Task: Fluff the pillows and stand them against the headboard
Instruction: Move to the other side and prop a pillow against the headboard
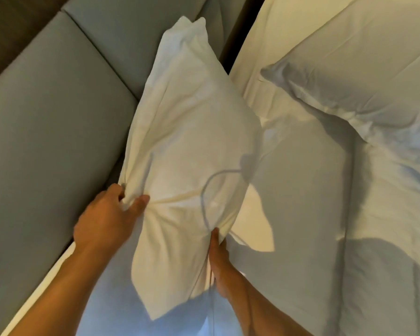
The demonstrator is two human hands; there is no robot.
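Observation:
A white pillow [187, 132] hangs lengthwise over the bed, close to the grey padded headboard [46, 112] on the left. My left hand [107, 219] bunches the pillowcase fabric on its left side. My right hand [219, 260] grips its lower right side, fingers dug into the cloth. A second white pillow [364, 76] lies flat at the upper right. Part of the held pillow's lower corner droops between my forearms.
The white sheet and duvet [313, 214] spread across the mattress to the right, with shadows on them. A dark gap [233, 44] runs between the headboard and the far bedding. A thin cable shadow crosses the pillow.

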